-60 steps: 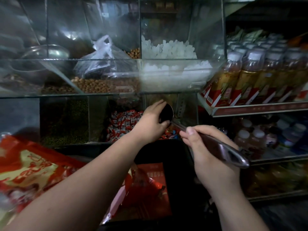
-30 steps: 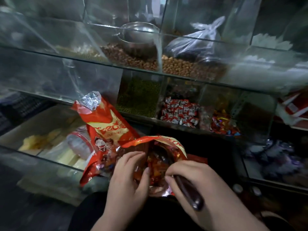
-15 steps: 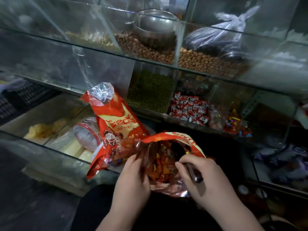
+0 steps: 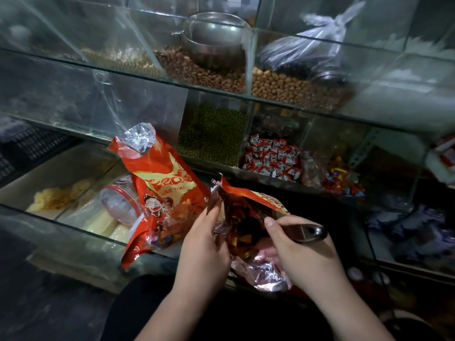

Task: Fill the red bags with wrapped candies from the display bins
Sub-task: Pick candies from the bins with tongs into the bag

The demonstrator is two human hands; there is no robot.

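— Where is the bag that is being filled?

— Low in the middle of the head view. An open red foil bag with a silver lining (image 4: 248, 200) is held up in front of the glass display bins (image 4: 73, 94), its mouth turned towards the person. Orange and red wrapped sweets (image 4: 243, 242) lie inside it.

— And the hands?

— The left hand (image 4: 204, 244) has its grip on the left edge of the bag's mouth, fingers pinching the foil. The right hand (image 4: 302, 254) has its grip wrapped round a dark scoop handle (image 4: 307, 233). The scoop's head is hidden inside the bag.

— Any other bag?

— A second red printed bag with a cartoon face (image 4: 167, 193) leans upright just left of the first, its torn top showing silver.

— And behind?

— Red-and-white wrapped candies (image 4: 270, 158) fill one lower bin. Mixed bright candies (image 4: 342, 180) are in the bin to its right and small green beans (image 4: 211, 134) in the bin to its left. Above, a steel bowl (image 4: 214, 38) sits on brown nuts (image 4: 197, 72).
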